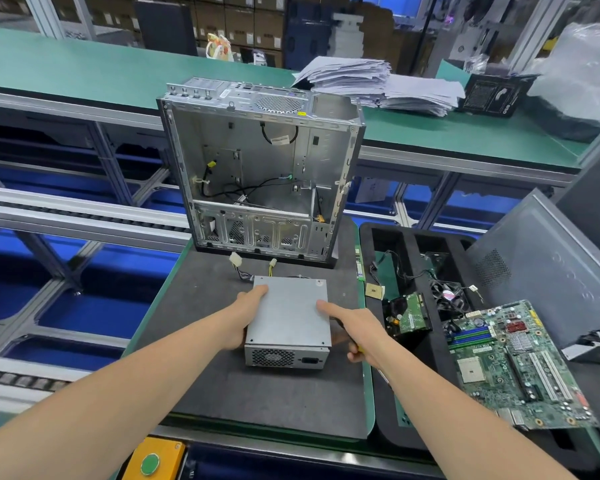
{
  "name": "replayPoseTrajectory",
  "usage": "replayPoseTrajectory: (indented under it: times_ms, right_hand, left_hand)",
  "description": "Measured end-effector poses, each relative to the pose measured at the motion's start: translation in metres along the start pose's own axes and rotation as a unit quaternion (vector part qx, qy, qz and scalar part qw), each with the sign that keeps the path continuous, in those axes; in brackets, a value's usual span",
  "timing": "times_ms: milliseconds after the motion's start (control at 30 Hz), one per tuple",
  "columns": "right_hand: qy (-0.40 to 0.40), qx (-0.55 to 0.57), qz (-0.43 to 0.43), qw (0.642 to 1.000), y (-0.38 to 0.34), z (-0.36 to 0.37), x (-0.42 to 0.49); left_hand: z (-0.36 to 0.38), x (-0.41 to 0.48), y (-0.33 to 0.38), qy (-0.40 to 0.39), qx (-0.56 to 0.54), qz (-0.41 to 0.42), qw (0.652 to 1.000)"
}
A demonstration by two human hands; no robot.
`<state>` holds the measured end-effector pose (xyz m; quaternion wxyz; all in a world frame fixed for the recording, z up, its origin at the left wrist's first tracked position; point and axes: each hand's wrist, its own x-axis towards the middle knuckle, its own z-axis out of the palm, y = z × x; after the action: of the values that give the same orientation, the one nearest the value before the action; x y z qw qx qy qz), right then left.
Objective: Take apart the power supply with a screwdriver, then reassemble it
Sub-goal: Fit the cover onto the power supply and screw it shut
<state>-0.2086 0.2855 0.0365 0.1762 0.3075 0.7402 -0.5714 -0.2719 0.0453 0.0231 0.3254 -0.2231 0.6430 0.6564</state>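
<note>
The power supply sits flat on the dark mat, fan grille facing the person, its cables trailing off the far end toward the stripped computer case standing behind it. The left hand grips the box's left side, thumb laid on the lid, the other fingers hidden down the wall. The right hand rests one straight finger on the lid's right edge while its lower fingers curl round what looks like a yellow-handled screwdriver.

The lid looks closed, so this reads as squaring the box up to get at its screws. The smart play is to hold it down firmly with the left, find every lid screw before turning any, and seat the tip square so it doesn't slip. Off to the right, the motherboard and a hard drive lie at the black tray.
</note>
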Motion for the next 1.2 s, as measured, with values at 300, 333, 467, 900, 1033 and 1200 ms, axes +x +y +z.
replayPoseTrajectory:
  times_ms: [300, 333, 467, 900, 1033, 1200]
  right_hand:
    - [-0.124, -0.037, 0.114, 0.985, -0.001, -0.010, 0.002]
    - [-0.156, -0.052, 0.132, 0.977, -0.004, -0.013, 0.001]
    - [-0.239, 0.019, 0.171, 0.955, -0.014, -0.018, -0.007]
    - [-0.003, 0.218, 0.085, 0.972, -0.008, 0.015, -0.007]
    - [0.018, 0.238, 0.080, 0.968, -0.007, 0.024, -0.008]
    - [0.051, 0.232, 0.014, 0.971, -0.012, 0.035, -0.009]
  left_hand:
    - [0.001, 0.006, 0.009, 0.025, 0.027, 0.039, 0.999]
    - [0.000, 0.007, 0.011, 0.026, 0.050, 0.056, 0.997]
    - [-0.004, 0.010, 0.013, 0.022, 0.154, 0.091, 0.984]
    - [-0.022, 0.002, 0.031, 0.082, 0.378, 0.096, 0.917]
    - [-0.003, 0.006, 0.033, 0.015, 0.243, 0.054, 0.968]
    - [-0.014, 0.006, 0.029, 0.022, 0.238, 0.074, 0.968]
